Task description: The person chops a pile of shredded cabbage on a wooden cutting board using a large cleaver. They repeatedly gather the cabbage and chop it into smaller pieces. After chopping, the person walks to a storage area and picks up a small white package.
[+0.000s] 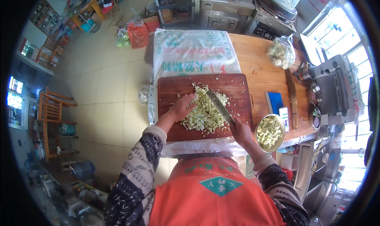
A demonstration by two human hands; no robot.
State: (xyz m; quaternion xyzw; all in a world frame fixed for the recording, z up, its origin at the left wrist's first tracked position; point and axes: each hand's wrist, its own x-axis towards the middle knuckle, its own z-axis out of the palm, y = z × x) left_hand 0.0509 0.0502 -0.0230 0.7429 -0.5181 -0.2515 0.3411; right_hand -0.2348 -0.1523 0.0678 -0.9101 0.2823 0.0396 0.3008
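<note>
On the reddish-brown wooden cutting board lies a heap of finely chopped pale green vegetable, with small bits scattered around it. My right hand grips the handle of a kitchen knife. Its broad blade slants up and left across the right part of the heap, bits sticking near it. At the heap's left edge is my left hand, fingers stretched out and nothing visibly held. Whether its fingertips touch the bits is hard to tell. Right of the board, a bowl holds larger pale green vegetable pieces.
A printed white sack covers the wooden table beyond the board. To the right are a phone, a blue book, a long wooden stick, metal bowls and a plastic bag of vegetables. Stoves stand behind.
</note>
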